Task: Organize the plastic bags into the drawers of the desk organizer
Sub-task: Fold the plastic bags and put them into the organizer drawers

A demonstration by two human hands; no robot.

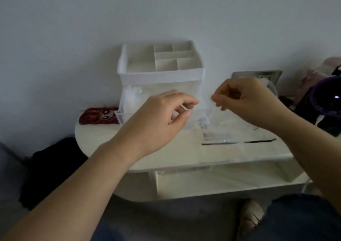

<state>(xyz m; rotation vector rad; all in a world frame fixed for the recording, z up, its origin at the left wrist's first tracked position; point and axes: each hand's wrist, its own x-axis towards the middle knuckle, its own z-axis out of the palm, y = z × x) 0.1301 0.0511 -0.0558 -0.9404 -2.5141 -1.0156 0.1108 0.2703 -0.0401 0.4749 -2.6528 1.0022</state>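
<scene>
One pale table [103,148] with a rounded left end fills the middle of the view, a lower shelf showing under its top. At its back, against the wall, stands the desk organizer [160,74]: a white tray on top split into several compartments, clear drawers beneath. A clear drawer [120,116] juts out at the organizer's lower left, and crumpled clear plastic [131,96] shows through the front above it. The left hand [156,118] and right hand [247,100] are raised in front of the organizer, each with thumb and forefinger pinched together and the other fingers curled. Between them hangs a clear plastic bag [203,107], gripped by its top edge on either side; it is so transparent that its outline is hard to trace, and its bottom seems to reach the tabletop. More loose bags [230,137] lie flat on the table just below the right hand, one edged with a thin black strip [239,142]. A dark red pouch [97,116] with cartoon eyes lies left of the organizer.
</scene>
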